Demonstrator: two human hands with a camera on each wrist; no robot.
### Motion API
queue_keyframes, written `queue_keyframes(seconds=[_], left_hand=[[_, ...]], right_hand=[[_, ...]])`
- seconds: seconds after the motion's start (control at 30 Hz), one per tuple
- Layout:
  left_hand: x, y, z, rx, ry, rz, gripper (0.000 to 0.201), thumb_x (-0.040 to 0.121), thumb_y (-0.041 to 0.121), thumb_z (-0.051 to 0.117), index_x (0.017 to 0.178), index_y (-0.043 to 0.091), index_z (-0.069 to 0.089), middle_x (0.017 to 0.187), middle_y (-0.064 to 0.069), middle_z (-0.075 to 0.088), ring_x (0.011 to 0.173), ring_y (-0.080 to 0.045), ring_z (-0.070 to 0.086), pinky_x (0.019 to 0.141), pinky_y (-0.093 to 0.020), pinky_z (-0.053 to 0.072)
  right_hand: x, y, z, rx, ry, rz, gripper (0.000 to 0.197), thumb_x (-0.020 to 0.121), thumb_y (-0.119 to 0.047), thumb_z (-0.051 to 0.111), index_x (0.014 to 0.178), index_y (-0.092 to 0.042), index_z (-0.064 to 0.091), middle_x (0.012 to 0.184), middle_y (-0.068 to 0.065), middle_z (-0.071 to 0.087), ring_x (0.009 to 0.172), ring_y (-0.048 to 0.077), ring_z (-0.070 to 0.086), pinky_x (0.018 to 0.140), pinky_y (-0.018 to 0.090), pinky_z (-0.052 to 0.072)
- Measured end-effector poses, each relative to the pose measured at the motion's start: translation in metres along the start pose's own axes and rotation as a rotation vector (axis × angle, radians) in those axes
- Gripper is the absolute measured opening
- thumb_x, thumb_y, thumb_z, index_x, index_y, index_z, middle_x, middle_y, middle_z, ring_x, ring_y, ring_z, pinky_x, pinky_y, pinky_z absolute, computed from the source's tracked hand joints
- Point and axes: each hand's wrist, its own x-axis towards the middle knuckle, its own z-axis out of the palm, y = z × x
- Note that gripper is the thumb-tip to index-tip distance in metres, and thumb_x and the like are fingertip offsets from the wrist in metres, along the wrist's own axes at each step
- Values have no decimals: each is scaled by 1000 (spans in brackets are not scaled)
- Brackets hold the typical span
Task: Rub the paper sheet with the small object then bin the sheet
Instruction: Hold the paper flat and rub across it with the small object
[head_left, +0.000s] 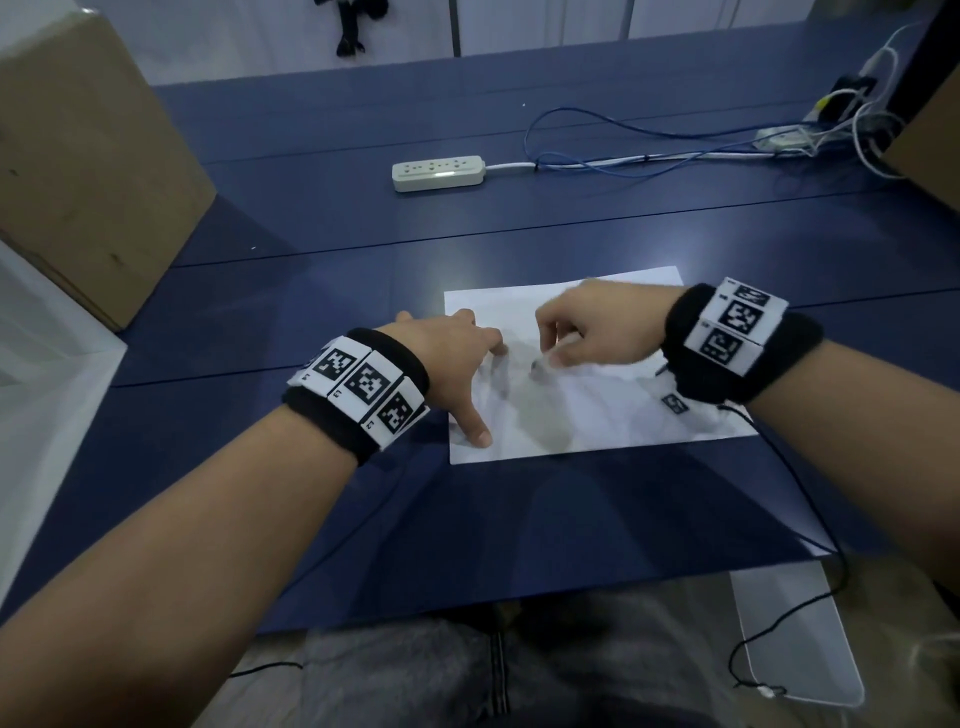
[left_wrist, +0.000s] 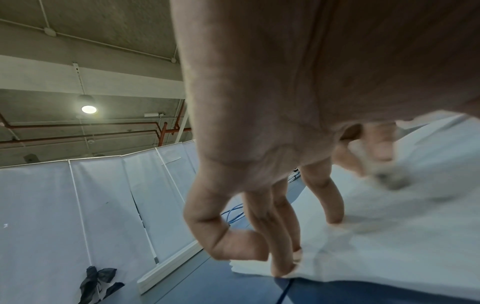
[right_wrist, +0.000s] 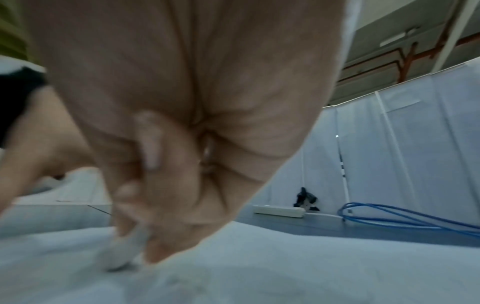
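A white paper sheet (head_left: 597, 410) lies flat on the blue table near its front edge. My left hand (head_left: 457, 364) presses down on the sheet's left part with spread straight fingers (left_wrist: 283, 242) and the thumb near the sheet's front left corner. My right hand (head_left: 571, 338) hovers over the sheet's middle and pinches a small whitish object (head_left: 537, 364) whose tip touches the paper. The right wrist view shows that small object (right_wrist: 122, 255) blurred between the fingertips, on the sheet (right_wrist: 259, 267). From the left wrist, the object (left_wrist: 389, 176) appears past my fingers.
A white power strip (head_left: 439, 174) lies farther back with blue and white cables (head_left: 623, 150) running right. A cardboard box (head_left: 78, 156) stands at the left, another box (head_left: 930, 119) at the right edge. A white container (head_left: 36, 415) sits at the left. Black cords hang off the front right.
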Motion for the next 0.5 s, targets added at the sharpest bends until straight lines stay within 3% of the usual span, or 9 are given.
queue_keyframes(seconds=[0.1,0.17,0.27,0.33,0.43,0.5], left_hand=[[0,0,1,5,-8,-1,111,54,70,81,147,36,31,131,3,39,118,-23,49,95,-51,32],[0,1,1,8,-10,-1,111,54,70,81,147,36,31,131,2,39,117,-23,49,92,-50,32],[1,2,1,22,-14,-4,111,53,71,81,146,35,32,130,2,39,116,-23,50,90,-49,32],[1,3,0,15,-12,-8,110,52,71,81,145,35,33,128,3,39,114,-23,51,90,-48,32],[0,2,-1,-6,-19,-14,111,51,71,82,145,37,33,130,4,39,115,-23,50,95,-50,32],[0,2,0,-9,-17,-20,111,52,72,80,146,38,32,131,3,39,116,-24,50,95,-50,31]], right_hand=[[-3,2,4,-26,63,-18,12,90,-37,64,90,-26,60,90,-8,66,83,16,58,73,29,45],[-17,-6,11,39,-94,-91,7,88,-31,67,87,-27,62,87,-9,69,74,16,60,67,26,46],[-26,-17,16,137,-305,-128,6,86,-32,72,89,-28,69,81,-4,71,65,22,62,63,31,52],[-15,-12,8,102,-216,-91,6,86,-31,72,90,-29,70,74,-3,69,59,21,61,60,36,54],[5,3,-5,40,19,22,14,87,-40,69,89,-27,66,71,-4,69,59,17,66,63,36,56],[7,9,-5,15,80,22,19,87,-44,68,86,-26,63,71,-6,68,61,12,64,65,34,53]])
